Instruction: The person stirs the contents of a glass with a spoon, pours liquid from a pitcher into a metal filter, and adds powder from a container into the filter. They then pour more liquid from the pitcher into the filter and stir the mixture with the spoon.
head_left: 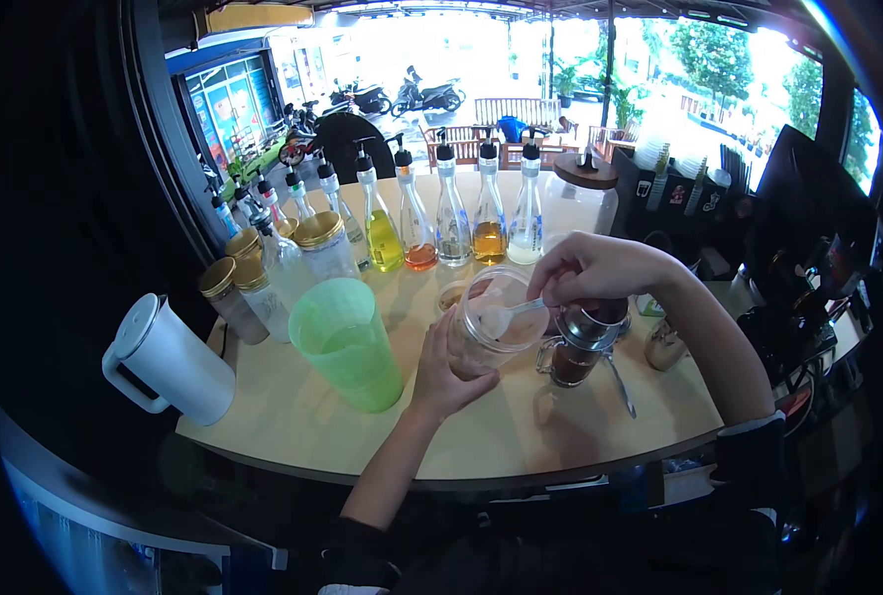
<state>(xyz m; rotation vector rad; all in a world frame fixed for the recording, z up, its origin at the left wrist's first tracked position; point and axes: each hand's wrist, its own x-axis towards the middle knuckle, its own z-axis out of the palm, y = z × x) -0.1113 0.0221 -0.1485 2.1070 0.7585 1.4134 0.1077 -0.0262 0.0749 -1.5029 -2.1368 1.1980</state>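
My left hand (446,375) is wrapped round a clear jar (473,352), tilted with its open mouth towards me. In my right hand (582,270), the fingers pinch the handle of a small white scoop (497,319), whose bowl is inside the jar among pale contents. Just below my right hand stands a glass mug (570,365) of dark brown liquid with a metal drip filter (594,329) on top. A metal utensil (622,385) lies beside the mug. Partly hidden behind the jar is a round lid (451,296) on the table.
Left of the jar stands a green pitcher (347,352), with a white jug (172,362) farther left. Several pump bottles (451,218) line the back of the table (491,436), near gold-lidded jars (322,233). A wood-lidded container (580,203) and stacked cups (659,159) stand back right.
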